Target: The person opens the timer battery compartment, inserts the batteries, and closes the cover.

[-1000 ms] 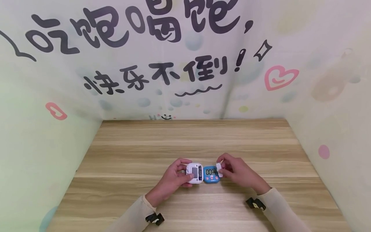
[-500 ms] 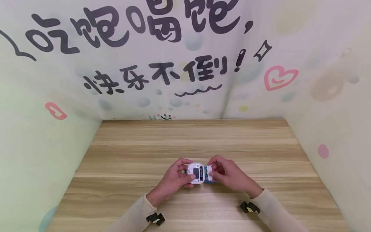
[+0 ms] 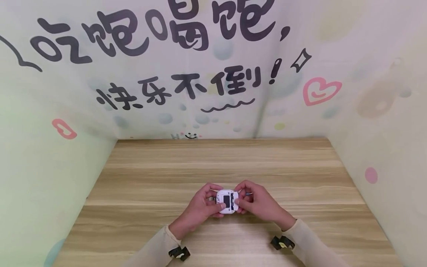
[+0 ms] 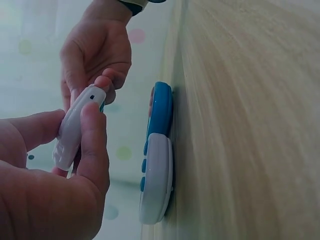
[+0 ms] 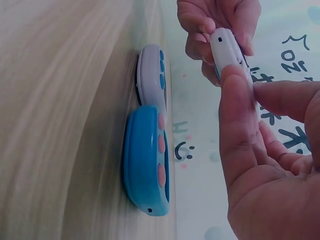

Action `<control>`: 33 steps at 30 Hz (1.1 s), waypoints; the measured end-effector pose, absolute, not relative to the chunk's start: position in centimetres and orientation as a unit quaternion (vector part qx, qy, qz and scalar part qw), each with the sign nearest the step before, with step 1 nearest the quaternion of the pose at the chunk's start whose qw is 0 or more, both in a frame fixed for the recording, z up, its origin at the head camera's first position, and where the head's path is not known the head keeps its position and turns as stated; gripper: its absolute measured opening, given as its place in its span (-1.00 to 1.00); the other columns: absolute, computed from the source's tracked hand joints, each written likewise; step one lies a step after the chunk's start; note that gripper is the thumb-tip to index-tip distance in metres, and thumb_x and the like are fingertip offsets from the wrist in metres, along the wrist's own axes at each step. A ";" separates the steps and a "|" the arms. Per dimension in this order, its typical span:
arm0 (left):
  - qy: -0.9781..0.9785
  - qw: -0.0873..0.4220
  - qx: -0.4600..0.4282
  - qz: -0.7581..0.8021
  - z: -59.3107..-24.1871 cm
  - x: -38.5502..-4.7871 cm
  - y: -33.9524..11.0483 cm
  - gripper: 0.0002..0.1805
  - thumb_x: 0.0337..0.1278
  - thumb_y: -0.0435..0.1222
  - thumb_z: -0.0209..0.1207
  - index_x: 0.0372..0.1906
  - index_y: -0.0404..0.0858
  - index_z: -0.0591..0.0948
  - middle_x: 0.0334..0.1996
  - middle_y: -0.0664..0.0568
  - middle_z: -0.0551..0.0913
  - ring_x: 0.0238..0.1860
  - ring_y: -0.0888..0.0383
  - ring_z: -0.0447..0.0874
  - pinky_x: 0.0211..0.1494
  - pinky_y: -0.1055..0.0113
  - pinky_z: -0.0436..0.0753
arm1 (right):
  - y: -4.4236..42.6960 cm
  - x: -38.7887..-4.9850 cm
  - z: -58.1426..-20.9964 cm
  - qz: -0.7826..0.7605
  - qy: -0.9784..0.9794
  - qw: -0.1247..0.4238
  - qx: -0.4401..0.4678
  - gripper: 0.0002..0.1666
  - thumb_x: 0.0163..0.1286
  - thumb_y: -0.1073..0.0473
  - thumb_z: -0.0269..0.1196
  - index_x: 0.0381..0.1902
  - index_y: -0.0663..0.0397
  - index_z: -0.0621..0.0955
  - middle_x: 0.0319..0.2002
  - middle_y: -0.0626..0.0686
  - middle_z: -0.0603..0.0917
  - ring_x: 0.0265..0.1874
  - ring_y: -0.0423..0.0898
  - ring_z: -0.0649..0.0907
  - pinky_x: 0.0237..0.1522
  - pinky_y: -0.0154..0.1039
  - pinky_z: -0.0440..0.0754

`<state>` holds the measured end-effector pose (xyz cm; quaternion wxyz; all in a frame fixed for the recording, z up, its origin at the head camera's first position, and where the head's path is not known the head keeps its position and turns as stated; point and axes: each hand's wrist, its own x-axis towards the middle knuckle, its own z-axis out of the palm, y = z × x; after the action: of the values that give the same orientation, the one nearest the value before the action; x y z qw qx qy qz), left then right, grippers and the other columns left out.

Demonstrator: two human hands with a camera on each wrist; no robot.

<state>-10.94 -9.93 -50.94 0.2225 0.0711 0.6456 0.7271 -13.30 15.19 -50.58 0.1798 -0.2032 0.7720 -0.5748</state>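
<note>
My left hand [image 3: 197, 207] holds a white digital timer [image 3: 227, 210], its back facing up and its battery slot uncovered. A dark battery [image 3: 232, 200] lies in that slot. With finger and thumb, my right hand [image 3: 263, 204] pinches the small white battery cover [image 3: 236, 203] at the timer's right edge. Whether the cover is seated cannot be made out. Both wrist views show the timer raised off the table. Below it stand a blue timer [image 5: 145, 160] with pink buttons and a white timer [image 5: 149, 75] with blue buttons, mostly hidden in the head view.
The wood-grain table [image 3: 160, 163] runs back to a printed fabric wall [image 3: 150, 122] with large black characters. Side walls close off the left and right. A black wrist strap [image 3: 179, 253] sits on each sleeve.
My right hand has moved left, bringing the battery cover over the blue timer and up to the held timer's edge. The left hand stays nearly in place, still holding the timer.
</note>
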 end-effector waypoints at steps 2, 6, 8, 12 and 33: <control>0.645 0.223 0.072 0.727 -50.9 -10.9 -9.9 -0.33 0.28 -0.52 0.34 0.43 -0.40 0.35 0.05 -0.18 0.59 -0.13 0.05 0.80 -0.10 0.11 0.91 | 15.0 -13.3 -50.5 -0.571 0.776 0.180 -0.198 -0.68 0.46 0.26 0.39 0.08 0.19 0.56 -0.32 0.14 0.65 -0.46 -0.04 0.80 -0.38 -0.02 0.88; 0.646 0.222 0.075 0.726 -50.8 -10.8 -9.9 -0.33 0.28 -0.53 0.33 0.43 -0.41 0.34 0.07 -0.17 0.60 -0.13 0.05 0.80 -0.08 0.08 0.91 | 14.9 -13.3 -50.3 -0.566 0.781 0.176 -0.197 -0.66 0.42 0.29 0.41 0.07 0.20 0.56 -0.34 0.12 0.65 -0.48 -0.05 0.78 -0.41 -0.03 0.88; 0.646 0.222 0.076 0.726 -50.8 -10.8 -9.8 -0.33 0.28 -0.54 0.33 0.43 -0.41 0.34 0.07 -0.16 0.60 -0.13 0.06 0.80 -0.08 0.09 0.91 | 14.8 -13.4 -50.4 -0.564 0.782 0.176 -0.198 -0.66 0.41 0.29 0.42 0.06 0.20 0.56 -0.34 0.10 0.65 -0.49 -0.05 0.77 -0.41 -0.01 0.87; 0.645 0.224 0.079 0.726 -50.8 -10.8 -9.8 -0.33 0.28 -0.55 0.32 0.44 -0.42 0.34 0.08 -0.15 0.60 -0.14 0.07 0.80 -0.10 0.13 0.91 | 14.8 -13.4 -50.5 -0.558 0.787 0.179 -0.194 -0.66 0.41 0.28 0.42 0.07 0.18 0.57 -0.33 0.09 0.65 -0.48 -0.06 0.76 -0.39 -0.01 0.87; 0.656 0.210 0.081 0.721 -51.4 -10.0 -9.7 -0.39 0.25 -0.55 0.33 0.38 -0.40 0.42 0.09 -0.23 0.64 -0.16 0.05 0.82 -0.06 -0.01 0.90 | 14.8 -12.8 -51.3 -0.565 0.779 0.184 -0.203 -0.70 0.38 0.26 0.47 -0.02 0.20 0.63 -0.28 0.11 0.73 -0.42 -0.11 0.75 -0.33 -0.05 0.88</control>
<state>-10.02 -9.65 -51.36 0.2104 0.0813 0.6557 0.7205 -12.82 14.77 -51.26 0.1839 -0.2026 0.7785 -0.5648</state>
